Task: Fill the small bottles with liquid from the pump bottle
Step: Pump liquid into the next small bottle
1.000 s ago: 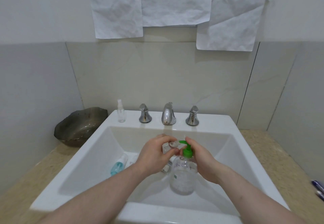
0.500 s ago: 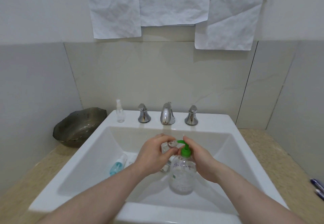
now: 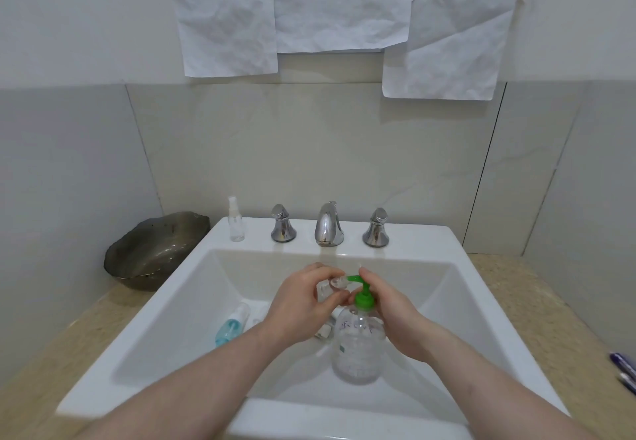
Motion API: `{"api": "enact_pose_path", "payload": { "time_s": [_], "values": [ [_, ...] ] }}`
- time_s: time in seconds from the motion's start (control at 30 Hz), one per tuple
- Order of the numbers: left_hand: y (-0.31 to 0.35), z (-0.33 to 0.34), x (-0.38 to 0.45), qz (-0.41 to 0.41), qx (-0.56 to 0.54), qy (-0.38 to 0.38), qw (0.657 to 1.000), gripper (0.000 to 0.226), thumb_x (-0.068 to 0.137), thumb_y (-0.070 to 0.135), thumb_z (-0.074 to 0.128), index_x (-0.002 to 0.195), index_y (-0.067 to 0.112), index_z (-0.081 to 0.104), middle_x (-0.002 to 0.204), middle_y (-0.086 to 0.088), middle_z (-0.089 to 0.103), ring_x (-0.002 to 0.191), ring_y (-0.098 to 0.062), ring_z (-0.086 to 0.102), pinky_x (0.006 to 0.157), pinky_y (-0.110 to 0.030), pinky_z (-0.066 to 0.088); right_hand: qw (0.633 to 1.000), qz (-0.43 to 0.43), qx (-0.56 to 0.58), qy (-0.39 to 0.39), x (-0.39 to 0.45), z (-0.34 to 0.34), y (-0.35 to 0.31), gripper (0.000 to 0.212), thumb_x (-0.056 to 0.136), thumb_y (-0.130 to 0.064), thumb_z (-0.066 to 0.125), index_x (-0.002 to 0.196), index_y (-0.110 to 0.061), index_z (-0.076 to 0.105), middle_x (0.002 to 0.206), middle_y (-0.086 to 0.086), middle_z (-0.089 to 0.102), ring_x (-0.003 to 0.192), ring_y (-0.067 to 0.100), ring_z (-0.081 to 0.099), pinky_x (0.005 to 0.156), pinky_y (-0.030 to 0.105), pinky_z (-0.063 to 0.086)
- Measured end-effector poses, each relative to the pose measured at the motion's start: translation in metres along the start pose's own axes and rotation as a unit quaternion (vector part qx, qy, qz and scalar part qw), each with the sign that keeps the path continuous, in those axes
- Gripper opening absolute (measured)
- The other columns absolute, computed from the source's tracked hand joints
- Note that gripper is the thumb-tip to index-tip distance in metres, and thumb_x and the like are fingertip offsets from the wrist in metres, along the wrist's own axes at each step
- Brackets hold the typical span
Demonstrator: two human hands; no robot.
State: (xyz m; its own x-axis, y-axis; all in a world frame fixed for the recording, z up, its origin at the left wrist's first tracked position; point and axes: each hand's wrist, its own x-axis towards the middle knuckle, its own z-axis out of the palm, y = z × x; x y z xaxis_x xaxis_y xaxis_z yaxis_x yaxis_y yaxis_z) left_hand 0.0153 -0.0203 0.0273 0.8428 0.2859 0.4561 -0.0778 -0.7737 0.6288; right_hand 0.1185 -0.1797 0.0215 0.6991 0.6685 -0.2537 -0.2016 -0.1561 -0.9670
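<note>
A clear pump bottle (image 3: 358, 346) with a green pump head (image 3: 363, 296) stands in the white sink basin (image 3: 165, 333). My left hand (image 3: 303, 305) grips a small clear bottle (image 3: 332, 286), its mouth at the tip of the green spout. My right hand (image 3: 392, 312) is beside the pump, with fingers over the pump head. A small blue bottle (image 3: 231, 325) lies on the basin floor to the left. Another small clear spray bottle (image 3: 236, 221) stands on the sink's back ledge. A small white piece (image 3: 323, 331) lies under my left hand.
Chrome faucet (image 3: 329, 224) with two handles (image 3: 283, 224) (image 3: 376, 228) sits at the back of the sink. A dark glass bowl (image 3: 155, 250) rests on the beige counter at left. Pens (image 3: 624, 369) lie at the right edge. Crumpled papers (image 3: 337, 5) hang on the wall.
The hands and bottles stay in nearly the same place. The view has shifted slightly; the pump head looks a little higher under my right fingers.
</note>
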Motion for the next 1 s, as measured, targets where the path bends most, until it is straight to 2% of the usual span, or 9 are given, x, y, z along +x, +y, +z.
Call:
{"api": "enact_pose_path", "payload": {
  "time_s": [0.17, 0.27, 0.5, 0.67, 0.73, 0.8, 0.9, 0.93, 1.0],
  "values": [
    [0.0007, 0.0009, 0.0002, -0.001, -0.019, -0.006, 1.000, 0.030, 0.087, 0.060, 0.072, 0.108, 0.039, 0.073, 0.096, 0.020, 0.065, 0.069, 0.006, 0.053, 0.066, -0.012, 0.035, 1.000, -0.001, 0.020, -0.001, 0.0001, -0.0041, -0.0030, 0.039, 0.102, -0.049, 0.053, 0.091, -0.016, 0.071, 0.086, -0.002, 0.068, 0.097, 0.020, 0.060, 0.095, 0.035, 0.040],
    [0.0023, 0.0012, -0.0001, 0.000, -0.027, 0.002, 1.000, 0.026, 0.087, 0.056, 0.074, 0.106, 0.039, 0.073, 0.096, 0.019, 0.065, 0.069, 0.008, 0.053, 0.066, -0.011, 0.034, 0.999, -0.005, 0.029, 0.014, -0.0008, -0.0031, -0.0042, 0.038, 0.102, -0.044, 0.055, 0.104, -0.013, 0.077, 0.091, 0.000, 0.070, 0.098, 0.019, 0.064, 0.097, 0.035, 0.044],
    [0.0026, 0.0006, -0.0004, 0.001, -0.025, 0.003, 1.000, 0.027, 0.088, 0.054, 0.073, 0.108, 0.036, 0.073, 0.095, 0.020, 0.065, 0.067, 0.008, 0.053, 0.065, -0.011, 0.034, 1.000, -0.006, 0.007, 0.026, 0.0010, -0.0026, -0.0008, 0.043, 0.102, -0.049, 0.055, 0.080, -0.026, 0.084, 0.090, -0.002, 0.079, 0.098, 0.016, 0.072, 0.099, 0.035, 0.046],
    [0.0007, 0.0004, 0.0005, -0.005, -0.012, 0.015, 1.000, 0.025, 0.087, 0.049, 0.074, 0.109, 0.037, 0.073, 0.095, 0.022, 0.064, 0.064, -0.004, 0.051, 0.064, -0.013, 0.036, 0.999, -0.007, -0.006, 0.034, 0.0001, -0.0003, -0.0005, 0.051, 0.100, -0.055, 0.052, 0.101, -0.013, 0.081, 0.104, 0.004, 0.080, 0.116, 0.025, 0.070, 0.113, 0.041, 0.043],
    [0.0013, -0.0006, 0.0005, -0.005, -0.014, 0.016, 1.000, 0.026, 0.087, 0.048, 0.075, 0.109, 0.036, 0.073, 0.094, 0.021, 0.064, 0.064, -0.003, 0.051, 0.064, -0.011, 0.035, 0.999, -0.005, -0.015, 0.031, -0.0002, 0.0000, 0.0006, 0.048, 0.101, -0.057, 0.049, 0.103, -0.021, 0.082, 0.105, 0.004, 0.080, 0.113, 0.022, 0.070, 0.110, 0.039, 0.043],
    [0.0011, -0.0010, 0.0002, -0.001, -0.010, 0.011, 1.000, 0.024, 0.087, 0.039, 0.077, 0.111, 0.034, 0.075, 0.094, 0.021, 0.065, 0.068, 0.005, 0.053, 0.066, -0.009, 0.034, 0.999, 0.009, -0.028, 0.021, -0.0020, 0.0014, -0.0004, 0.049, 0.101, -0.061, 0.045, 0.103, -0.026, 0.080, 0.102, -0.002, 0.081, 0.108, 0.016, 0.069, 0.102, 0.038, 0.041],
    [0.0005, -0.0010, 0.0004, -0.007, -0.014, 0.003, 1.000, 0.026, 0.087, 0.040, 0.077, 0.112, 0.035, 0.075, 0.094, 0.021, 0.065, 0.066, 0.003, 0.052, 0.066, -0.010, 0.035, 1.000, 0.024, -0.017, 0.009, 0.0003, 0.0003, 0.0004, 0.051, 0.100, -0.062, 0.046, 0.087, -0.025, 0.078, 0.089, -0.006, 0.076, 0.100, 0.016, 0.066, 0.095, 0.036, 0.040],
    [0.0002, -0.0006, 0.0006, -0.007, -0.016, 0.002, 1.000, 0.026, 0.086, 0.042, 0.077, 0.112, 0.036, 0.075, 0.094, 0.021, 0.065, 0.065, 0.002, 0.052, 0.065, -0.011, 0.035, 1.000, 0.027, -0.010, 0.007, 0.0003, -0.0003, -0.0001, 0.051, 0.099, -0.062, 0.047, 0.084, -0.023, 0.078, 0.089, -0.004, 0.075, 0.100, 0.017, 0.066, 0.098, 0.037, 0.040],
    [0.0006, 0.0003, 0.0007, -0.005, -0.020, 0.001, 1.000, 0.028, 0.085, 0.045, 0.077, 0.111, 0.036, 0.076, 0.093, 0.021, 0.065, 0.067, 0.004, 0.053, 0.065, -0.011, 0.035, 1.000, 0.030, -0.009, 0.003, 0.0016, -0.0025, 0.0008, 0.056, 0.099, -0.062, 0.048, 0.097, -0.016, 0.080, 0.097, -0.001, 0.078, 0.107, 0.020, 0.068, 0.112, 0.040, 0.038]
  ]
}}
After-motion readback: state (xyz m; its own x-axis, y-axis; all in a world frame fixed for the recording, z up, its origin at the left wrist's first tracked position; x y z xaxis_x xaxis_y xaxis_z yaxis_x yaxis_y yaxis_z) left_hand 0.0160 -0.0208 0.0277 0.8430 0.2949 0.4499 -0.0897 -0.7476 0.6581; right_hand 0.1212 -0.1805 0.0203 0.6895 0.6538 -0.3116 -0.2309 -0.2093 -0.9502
